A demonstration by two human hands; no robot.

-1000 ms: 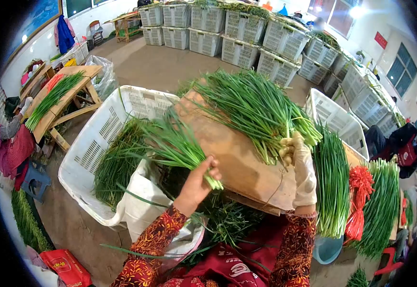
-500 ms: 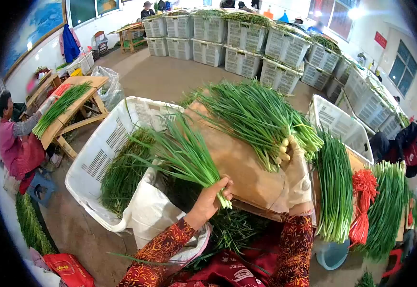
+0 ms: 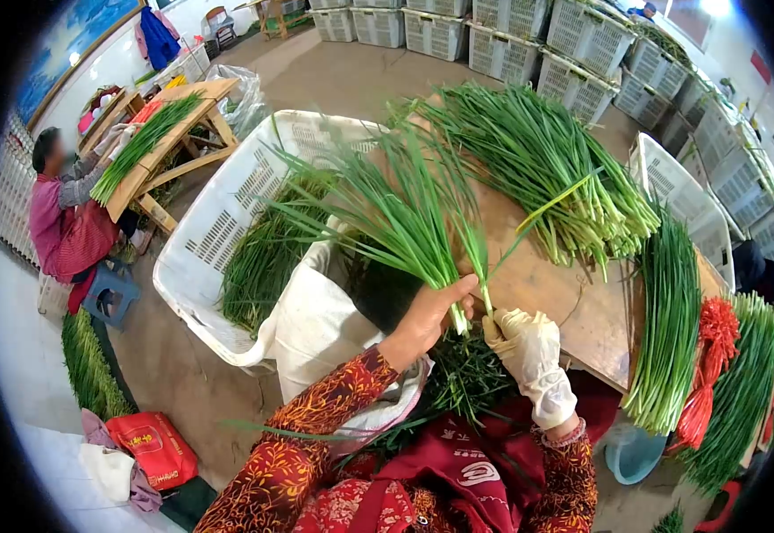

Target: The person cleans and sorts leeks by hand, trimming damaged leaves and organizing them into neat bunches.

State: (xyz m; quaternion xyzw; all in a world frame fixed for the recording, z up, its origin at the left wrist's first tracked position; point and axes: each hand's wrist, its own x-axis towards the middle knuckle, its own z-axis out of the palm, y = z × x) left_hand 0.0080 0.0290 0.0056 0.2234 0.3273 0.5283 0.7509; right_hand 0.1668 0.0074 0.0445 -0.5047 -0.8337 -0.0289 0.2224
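My bare left hand (image 3: 433,313) is closed round the white ends of a bunch of green stalks (image 3: 409,235), whose leaves fan up and left. Close beside it, my gloved right hand (image 3: 518,342) pinches a few thin stalks (image 3: 479,258) by their lower ends. Beyond both hands a large pile of green stalks (image 3: 551,182) lies on the wooden board (image 3: 574,306), with one yellow leaf (image 3: 558,202) across it. A long bundle of stalks (image 3: 671,324) and red ties (image 3: 705,373) lie at the board's right.
A white crate (image 3: 205,244) with greens stands left of the board, and a white sack (image 3: 320,324) hangs open near my left forearm. Another person (image 3: 67,209) sits at a wooden bench (image 3: 167,147) on the left. Stacked crates (image 3: 502,55) line the back. A blue bucket (image 3: 636,455) stands lower right.
My right hand has come from the pile down beside my left hand and now holds thin stalks. My left hand has moved slightly right with its bunch. The view has tilted down.
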